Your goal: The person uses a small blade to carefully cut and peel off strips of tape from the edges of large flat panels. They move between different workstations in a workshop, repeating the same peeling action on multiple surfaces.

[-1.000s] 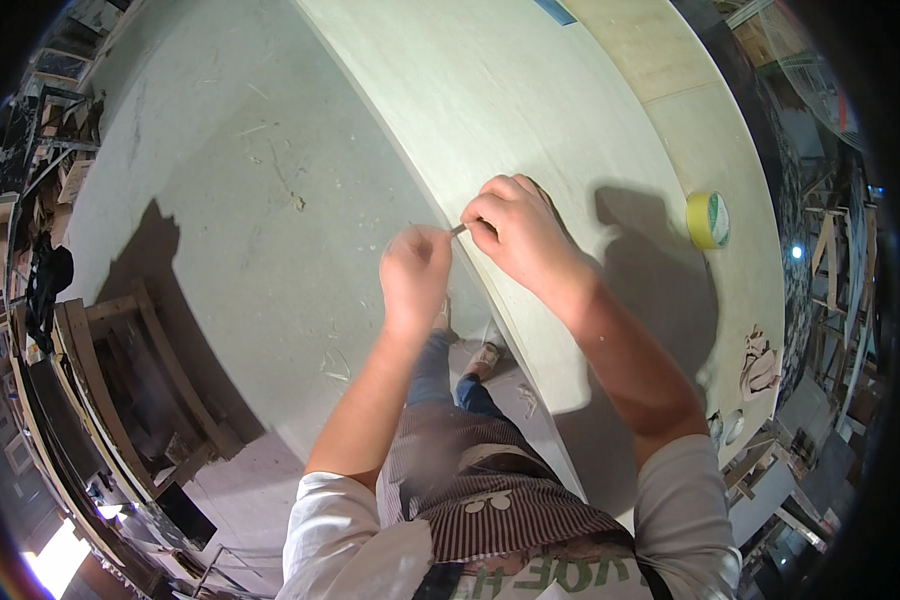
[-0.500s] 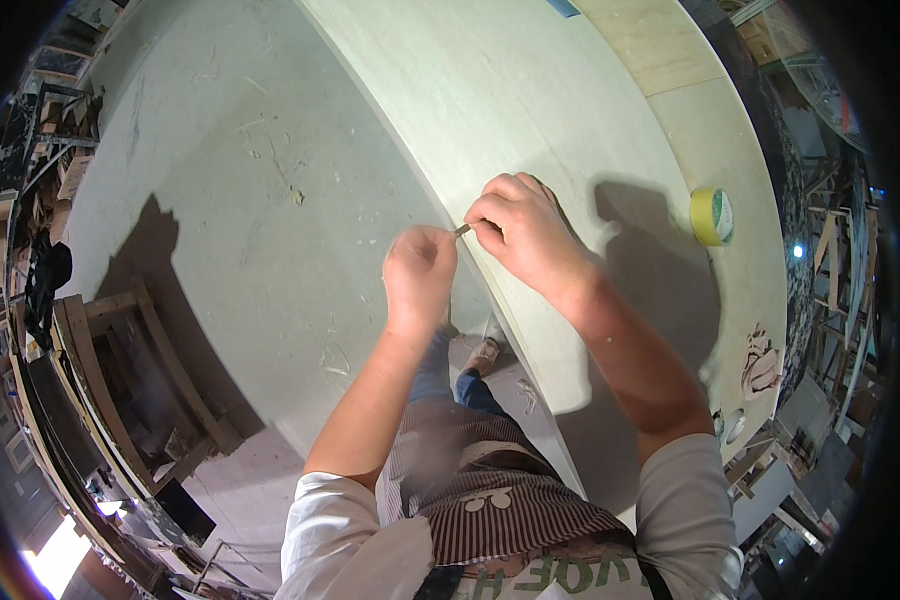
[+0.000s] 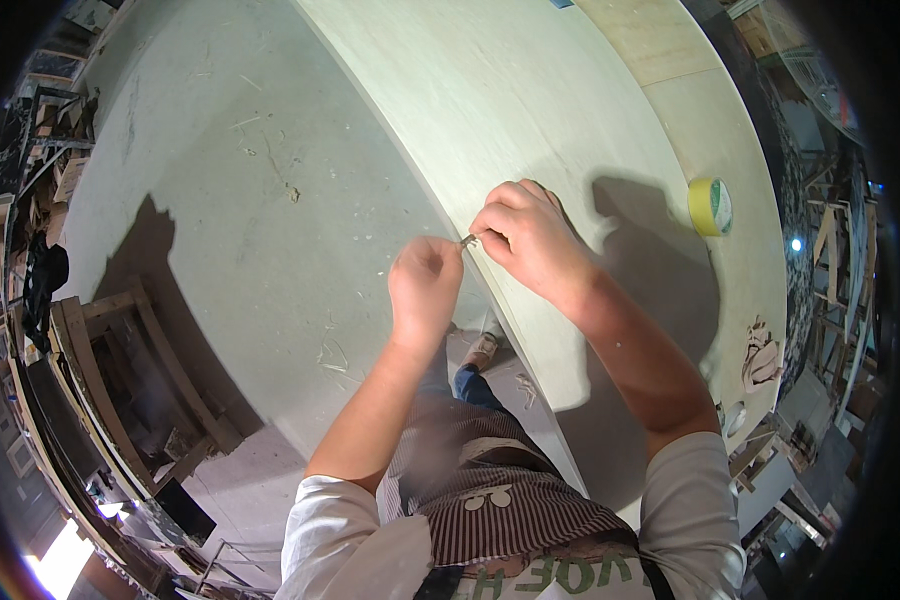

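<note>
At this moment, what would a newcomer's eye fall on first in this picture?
Probably the left hand and right hand, close together near the centre, with a small dark piece between their fingertips. Next might come the bright yellow tape roll on the pale surface at the right, then the wooden frame at the lower left.

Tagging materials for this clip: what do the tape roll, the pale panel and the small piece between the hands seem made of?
Tape roll: probably smooth plastic film, judging by its even yellow side. Pale panel: likely matte wood or veneer, from faint lengthwise streaks. Small piece: dull grey-brown, too small to tell its material.
</note>
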### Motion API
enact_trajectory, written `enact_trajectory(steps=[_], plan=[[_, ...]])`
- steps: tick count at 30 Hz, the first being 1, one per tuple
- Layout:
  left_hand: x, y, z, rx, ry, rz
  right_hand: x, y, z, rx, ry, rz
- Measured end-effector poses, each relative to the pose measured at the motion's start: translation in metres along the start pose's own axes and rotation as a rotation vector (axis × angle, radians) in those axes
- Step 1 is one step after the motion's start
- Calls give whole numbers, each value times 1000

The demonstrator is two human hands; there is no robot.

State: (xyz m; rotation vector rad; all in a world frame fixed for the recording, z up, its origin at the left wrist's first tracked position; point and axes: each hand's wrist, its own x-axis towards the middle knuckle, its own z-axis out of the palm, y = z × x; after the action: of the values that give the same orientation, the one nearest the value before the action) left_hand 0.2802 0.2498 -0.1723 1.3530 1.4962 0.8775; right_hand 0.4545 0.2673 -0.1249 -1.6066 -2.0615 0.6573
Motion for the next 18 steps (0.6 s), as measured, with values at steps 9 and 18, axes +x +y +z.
enact_trajectory(steps=[9,18], plan=[[-13,4,2,-26,-27,-84,-14,1,0,-4,4,-2],[-23,5,4,3,-24,-24,-23,0,0,-18,21,-10]])
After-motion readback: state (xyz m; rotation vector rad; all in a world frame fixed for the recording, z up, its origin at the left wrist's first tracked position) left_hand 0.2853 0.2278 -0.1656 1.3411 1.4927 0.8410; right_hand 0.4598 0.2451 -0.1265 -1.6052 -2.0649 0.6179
